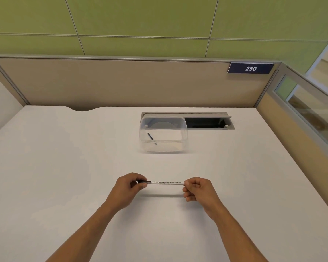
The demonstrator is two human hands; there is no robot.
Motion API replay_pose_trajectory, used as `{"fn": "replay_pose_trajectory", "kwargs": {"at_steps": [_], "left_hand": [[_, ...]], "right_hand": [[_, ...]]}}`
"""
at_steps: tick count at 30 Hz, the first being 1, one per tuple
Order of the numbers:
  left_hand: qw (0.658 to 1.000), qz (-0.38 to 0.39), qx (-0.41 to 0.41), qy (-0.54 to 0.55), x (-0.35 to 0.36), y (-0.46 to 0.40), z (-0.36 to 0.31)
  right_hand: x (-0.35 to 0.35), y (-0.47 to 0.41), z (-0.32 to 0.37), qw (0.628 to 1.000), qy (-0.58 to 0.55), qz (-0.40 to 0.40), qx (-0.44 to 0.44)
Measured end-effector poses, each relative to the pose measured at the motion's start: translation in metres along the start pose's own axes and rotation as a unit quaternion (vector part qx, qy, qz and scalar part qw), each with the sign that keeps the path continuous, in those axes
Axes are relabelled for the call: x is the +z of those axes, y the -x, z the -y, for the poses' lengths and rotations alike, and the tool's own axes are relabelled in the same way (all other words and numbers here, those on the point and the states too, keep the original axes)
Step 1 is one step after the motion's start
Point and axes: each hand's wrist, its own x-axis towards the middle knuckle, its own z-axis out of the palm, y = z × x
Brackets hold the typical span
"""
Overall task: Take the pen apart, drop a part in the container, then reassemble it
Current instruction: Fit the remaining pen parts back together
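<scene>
A thin white pen (167, 183) with black print is held level just above the white desk, near its front. My left hand (130, 188) pinches its dark left end between thumb and fingers. My right hand (196, 189) pinches the white right end. Both ends are hidden inside my fingers. Farther back stands a clear plastic container (184, 129), apart from both hands. A thin dark rod-like part (151, 137) lies tilted inside it.
The white desk (64, 167) runs back to a beige partition with a blue "250" sign (250, 68). An open cable slot (208, 122) sits in the desk behind the container. A glass divider (311, 110) bounds the right side.
</scene>
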Motion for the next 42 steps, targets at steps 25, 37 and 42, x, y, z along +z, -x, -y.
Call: {"fn": "replay_pose_trajectory", "kwargs": {"at_steps": [25, 37, 42], "left_hand": [[0.992, -0.049, 0.056, -0.104, 0.012, -0.03, 0.008], [0.985, -0.07, 0.041, -0.155, 0.03, -0.058, 0.021], [0.983, -0.06, 0.029, -0.173, 0.036, -0.064, 0.026]], "right_hand": [[-0.003, -0.038, -0.008, 0.971, 0.202, -0.083, -0.098], [0.007, -0.077, -0.017, 0.92, 0.343, -0.116, -0.151], [0.009, -0.085, -0.023, 0.915, 0.358, -0.119, -0.146]]}}
